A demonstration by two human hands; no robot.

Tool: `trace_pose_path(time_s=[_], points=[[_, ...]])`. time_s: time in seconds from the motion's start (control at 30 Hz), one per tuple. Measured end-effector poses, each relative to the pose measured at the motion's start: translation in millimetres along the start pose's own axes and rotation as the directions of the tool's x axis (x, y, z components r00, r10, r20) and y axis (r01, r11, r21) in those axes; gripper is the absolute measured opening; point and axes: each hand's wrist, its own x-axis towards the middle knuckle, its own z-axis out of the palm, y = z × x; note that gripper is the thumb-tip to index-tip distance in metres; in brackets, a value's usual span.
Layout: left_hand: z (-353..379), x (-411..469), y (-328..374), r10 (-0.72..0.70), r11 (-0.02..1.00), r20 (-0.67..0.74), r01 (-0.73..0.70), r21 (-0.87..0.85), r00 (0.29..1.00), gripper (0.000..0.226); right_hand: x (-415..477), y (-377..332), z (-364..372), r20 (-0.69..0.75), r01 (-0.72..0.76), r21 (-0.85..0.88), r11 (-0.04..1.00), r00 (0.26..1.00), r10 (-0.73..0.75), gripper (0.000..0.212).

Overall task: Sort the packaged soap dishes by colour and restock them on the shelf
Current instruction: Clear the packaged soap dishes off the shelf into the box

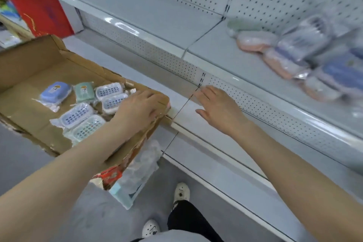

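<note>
A torn cardboard box (39,61) rests on the lower shelf at the left. It holds several packaged soap dishes: a blue one (55,91), a green one (84,92) and white slotted ones (109,90). My left hand (140,107) grips the box's right rim, fingers curled over the edge. My right hand (217,107) hovers over the lower shelf's ledge, fingers straight, holding nothing. On the upper shelf (225,55) at the right lie blurred packaged dishes: pink ones (253,41) and blue ones (341,74).
A red bag (43,13) stands on the lower shelf behind the box. A clear plastic packet (137,171) hangs below the box's front corner. Perforated back panels line the shelves. My shoes (181,191) stand on the grey floor below.
</note>
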Motion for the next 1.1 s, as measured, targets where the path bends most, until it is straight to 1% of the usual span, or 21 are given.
trace_pose_path(time_s=[0.07,0.13,0.27,0.4,0.57,0.67,0.8,0.87,0.93,0.97,1.03,1.1], points=[[-8,19,30,0.098,0.995,0.002,-0.098,-0.02,0.995,0.041,-30,16,-18,-0.039,-0.063,-0.036,0.997,0.997,0.062,0.052],[-12,35,61,0.176,0.984,-0.019,-0.177,-0.026,0.984,0.04,-60,33,-33,-0.073,-0.141,-0.067,0.988,0.988,0.136,0.054],[-11,65,122,0.334,0.94,-0.056,-0.337,-0.051,0.941,0.041,-122,61,-60,-0.162,-0.307,-0.116,0.945,0.944,0.287,0.055],[-5,92,184,0.453,0.887,-0.081,-0.458,-0.056,0.888,0.041,-182,91,-78,-0.205,-0.432,-0.169,0.886,0.895,0.397,0.055],[6,123,271,0.572,0.811,-0.118,-0.581,-0.062,0.811,0.041,-251,132,-97,-0.253,-0.556,-0.185,0.81,0.824,0.507,0.054],[16,139,327,0.609,0.779,-0.134,-0.621,-0.082,0.782,0.044,-294,159,-108,-0.28,-0.608,-0.193,0.77,0.786,0.55,0.055],[29,158,406,0.655,0.735,-0.159,-0.672,-0.092,0.738,0.057,-356,209,-121,-0.293,-0.666,-0.217,0.714,0.742,0.603,0.056],[37,169,442,0.669,0.718,-0.172,-0.688,-0.101,0.723,0.064,-381,237,-127,-0.286,-0.698,-0.223,0.68,0.714,0.639,0.06],[48,182,474,0.683,0.709,-0.17,-0.701,-0.078,0.71,0.066,-402,265,-132,-0.276,-0.739,-0.229,0.633,0.673,0.686,0.067],[55,190,488,0.685,0.712,-0.165,-0.7,-0.056,0.71,0.066,-410,280,-135,-0.265,-0.761,-0.233,0.606,0.649,0.713,0.071],[68,207,512,0.661,0.742,-0.16,-0.671,-0.009,0.733,0.072,-424,307,-140,-0.238,-0.796,-0.246,0.554,0.603,0.761,0.079],[76,224,532,0.64,0.766,-0.159,-0.642,0.048,0.752,0.078,-434,333,-145,-0.201,-0.811,-0.261,0.523,0.576,0.793,0.086]])
